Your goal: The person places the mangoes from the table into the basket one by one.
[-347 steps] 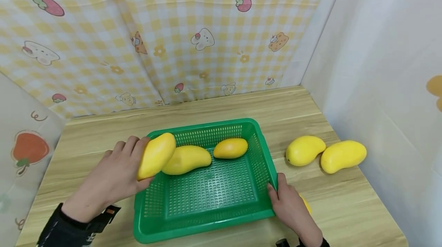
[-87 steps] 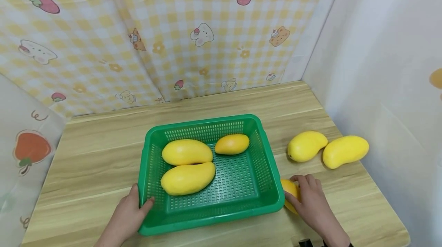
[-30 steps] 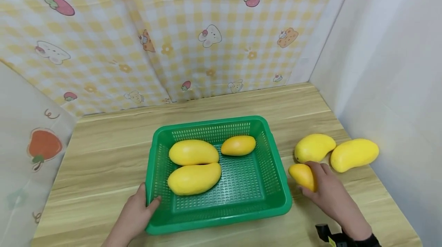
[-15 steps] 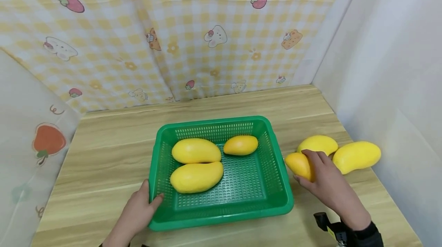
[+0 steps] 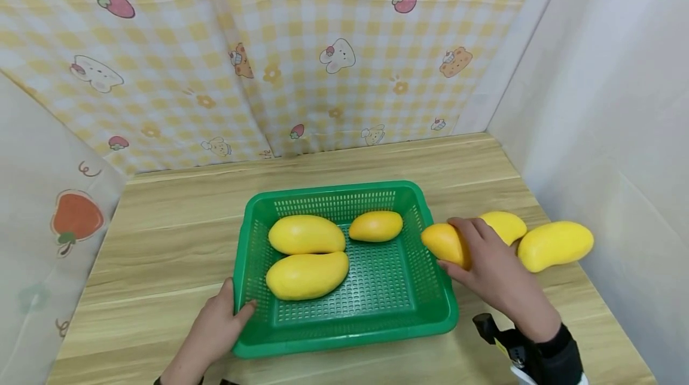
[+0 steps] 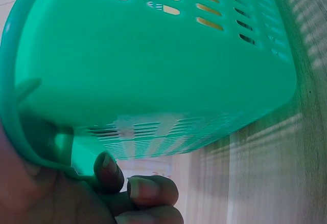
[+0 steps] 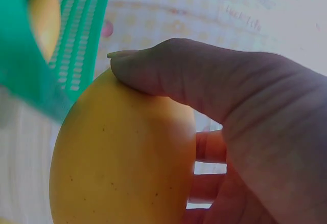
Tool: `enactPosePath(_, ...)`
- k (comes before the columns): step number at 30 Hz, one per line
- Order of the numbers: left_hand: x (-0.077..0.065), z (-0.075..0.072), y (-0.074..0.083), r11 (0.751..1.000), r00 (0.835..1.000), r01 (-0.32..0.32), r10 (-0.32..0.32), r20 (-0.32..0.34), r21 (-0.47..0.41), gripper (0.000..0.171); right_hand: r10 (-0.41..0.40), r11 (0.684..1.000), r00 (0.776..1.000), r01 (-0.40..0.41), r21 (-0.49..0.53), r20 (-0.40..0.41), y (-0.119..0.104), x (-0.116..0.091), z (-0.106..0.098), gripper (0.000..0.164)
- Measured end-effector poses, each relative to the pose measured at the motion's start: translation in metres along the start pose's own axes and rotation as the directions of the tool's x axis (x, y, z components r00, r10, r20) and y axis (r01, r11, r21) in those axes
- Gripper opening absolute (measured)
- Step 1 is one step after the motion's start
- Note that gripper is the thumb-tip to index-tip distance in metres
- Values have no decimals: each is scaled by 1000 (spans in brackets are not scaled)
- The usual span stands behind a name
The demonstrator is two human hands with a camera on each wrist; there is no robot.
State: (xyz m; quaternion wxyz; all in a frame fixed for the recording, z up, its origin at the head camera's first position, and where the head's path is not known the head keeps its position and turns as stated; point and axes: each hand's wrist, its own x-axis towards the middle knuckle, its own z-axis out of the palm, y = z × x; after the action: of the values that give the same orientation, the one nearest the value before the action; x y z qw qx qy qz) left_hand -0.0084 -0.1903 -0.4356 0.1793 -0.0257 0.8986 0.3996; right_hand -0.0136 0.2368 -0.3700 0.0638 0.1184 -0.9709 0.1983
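The green basket [image 5: 344,340] leaves room from three to six o'clock, the near mango [image 5: 307,276] blocking nine, the far mango [image 5: 307,234] ten, the small mango [image 5: 375,226] one.

The basket [image 5: 344,344] is green. Inside it, 2 large mangoes [image 5: 307,277] are yellow and 1 small mango [image 5: 375,226] is orange-yellow. The dark-speckled mango [image 5: 444,243] at its right rim is golden orange; 2 outer mangoes [image 5: 557,246] to its right are bright yellow. Beneath it, the counter [image 5: 183,217] is tan wood-grained; behind it, the cloth [image 5: 301,20] is yellow-and-white gingham with pink strawberries.
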Motion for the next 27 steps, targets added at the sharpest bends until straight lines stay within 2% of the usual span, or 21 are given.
enactPosePath(12,0,0,-3,1000,1000,-18,18,6,12,40,-110,993,993,108,40,40,-26,23,5,65)
enactPosePath(22,0,0,-1,999,999,-33,33,10,6,46,-205,979,972,205,8,115,-37,42,16,65)
enactPosePath(27,0,-2,-1,999,999,-34,34,16,-4,48,-219,976,963,219,14,157,-41,47,24,64)
